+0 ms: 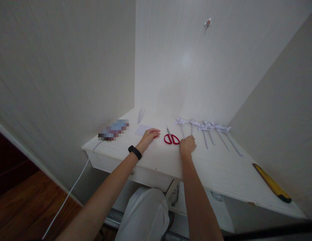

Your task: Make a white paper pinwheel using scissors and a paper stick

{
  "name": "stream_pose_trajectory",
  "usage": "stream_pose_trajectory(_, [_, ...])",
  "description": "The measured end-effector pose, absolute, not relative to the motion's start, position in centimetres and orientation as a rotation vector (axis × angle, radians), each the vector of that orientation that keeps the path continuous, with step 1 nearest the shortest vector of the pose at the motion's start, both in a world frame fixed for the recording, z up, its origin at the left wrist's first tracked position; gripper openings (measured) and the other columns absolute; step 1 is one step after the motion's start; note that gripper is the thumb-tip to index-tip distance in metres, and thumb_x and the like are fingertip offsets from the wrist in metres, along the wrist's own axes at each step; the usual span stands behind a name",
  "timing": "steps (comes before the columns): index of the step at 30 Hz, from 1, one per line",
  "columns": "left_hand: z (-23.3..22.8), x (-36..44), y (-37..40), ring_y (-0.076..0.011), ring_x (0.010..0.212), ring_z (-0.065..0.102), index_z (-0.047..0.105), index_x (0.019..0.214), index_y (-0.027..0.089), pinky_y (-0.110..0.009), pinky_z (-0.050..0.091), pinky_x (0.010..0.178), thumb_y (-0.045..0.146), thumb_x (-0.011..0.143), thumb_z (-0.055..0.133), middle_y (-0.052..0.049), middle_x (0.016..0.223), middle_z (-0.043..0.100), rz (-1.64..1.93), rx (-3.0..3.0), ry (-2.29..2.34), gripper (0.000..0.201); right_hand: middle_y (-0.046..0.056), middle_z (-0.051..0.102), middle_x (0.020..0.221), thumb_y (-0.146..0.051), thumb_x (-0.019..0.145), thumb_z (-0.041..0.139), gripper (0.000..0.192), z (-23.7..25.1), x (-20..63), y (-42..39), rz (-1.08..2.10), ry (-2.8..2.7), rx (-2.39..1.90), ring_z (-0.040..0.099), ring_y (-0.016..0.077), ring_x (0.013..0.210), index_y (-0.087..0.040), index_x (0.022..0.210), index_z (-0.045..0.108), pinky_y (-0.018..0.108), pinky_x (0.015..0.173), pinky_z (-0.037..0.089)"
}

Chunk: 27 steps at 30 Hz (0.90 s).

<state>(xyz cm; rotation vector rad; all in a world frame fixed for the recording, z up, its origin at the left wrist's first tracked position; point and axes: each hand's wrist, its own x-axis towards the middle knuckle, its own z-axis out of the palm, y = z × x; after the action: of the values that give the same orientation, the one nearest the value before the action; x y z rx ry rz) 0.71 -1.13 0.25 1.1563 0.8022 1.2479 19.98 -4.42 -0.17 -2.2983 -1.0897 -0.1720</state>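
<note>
Your left hand (148, 135) lies flat, fingers together, touching the small paper square (143, 129), while your right hand (188, 145) rests loosely curled on the white table (221, 170) just beside the red scissors (171, 138), no readable writing anywhere.

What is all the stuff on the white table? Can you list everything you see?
scissors: one pair, red handles, middle of the table between the hands
paper pinwheels: about five, white on thin sticks, in a row on the right
thin sticks: a few, pale, at the back by the wall corner
paper square: one, white, by the left fingers
white cable: one, hanging off the left edge
yellow tool: one, yellow and black, far right edge
table: one, white
wall hook: one, high up
left hand: black wristband, resting flat
right hand: beside the scissors
</note>
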Motion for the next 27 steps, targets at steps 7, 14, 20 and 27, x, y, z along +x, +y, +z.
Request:
stream_pose_trajectory(7, [0.1, 0.6, -1.1, -0.0091, 0.065, 0.058, 0.067, 0.083, 0.01, -0.022, 0.043, 0.068, 0.013, 0.065, 0.066, -0.005, 0.073, 0.066, 1.236, 1.172, 0.805, 0.019, 0.025, 0.058, 0.105, -0.008, 0.081, 0.034, 0.036, -0.7, 21.0, -4.2, -0.186, -1.026, -2.227, 0.062, 0.0307, 0.092, -0.005, 0.11, 0.055, 0.038, 0.072, 0.042])
stream_pose_trajectory(14, [-0.1, 0.7, -0.9, -0.0084, 0.06, 0.056, 0.066, 0.082, 0.01, -0.021, 0.041, 0.062, 0.013, 0.065, 0.066, -0.003, 0.066, 0.064, 1.241, 1.202, 0.804, 0.017, 0.026, 0.057, 0.106, -0.007, 0.081, 0.03, 0.041, -0.8, 21.9, -4.1, -0.161, -0.942, -2.205, 0.063, 0.0303, 0.091, -0.005, 0.111, 0.058, 0.038, 0.072, 0.043])
stream_pose_trajectory(20, [-0.9, 0.8, -0.3, -0.0086, 0.06, 0.056, 0.065, 0.082, 0.011, -0.021, 0.04, 0.061, 0.015, 0.065, 0.066, -0.003, 0.066, 0.064, 1.239, 1.249, 0.78, 0.018, 0.025, 0.058, 0.104, -0.009, 0.08, 0.033, 0.036, -1.1, 22.3, -4.0, -0.156, -0.928, -2.18, 0.062, 0.0316, 0.092, -0.008, 0.104, 0.06, 0.04, 0.074, 0.042])
stream_pose_trajectory(27, [-1.8, 0.9, 0.4, -0.0093, 0.059, 0.055, 0.065, 0.084, 0.012, -0.021, 0.04, 0.059, 0.017, 0.067, 0.064, -0.002, 0.065, 0.063, 1.247, 1.361, 0.796, 0.018, 0.023, 0.058, 0.103, -0.012, 0.077, 0.044, 0.027, -1.3, 23.5, -3.9, -0.174, -0.845, -2.146, 0.06, 0.0303, 0.092, -0.01, 0.098, 0.061, 0.04, 0.076, 0.042])
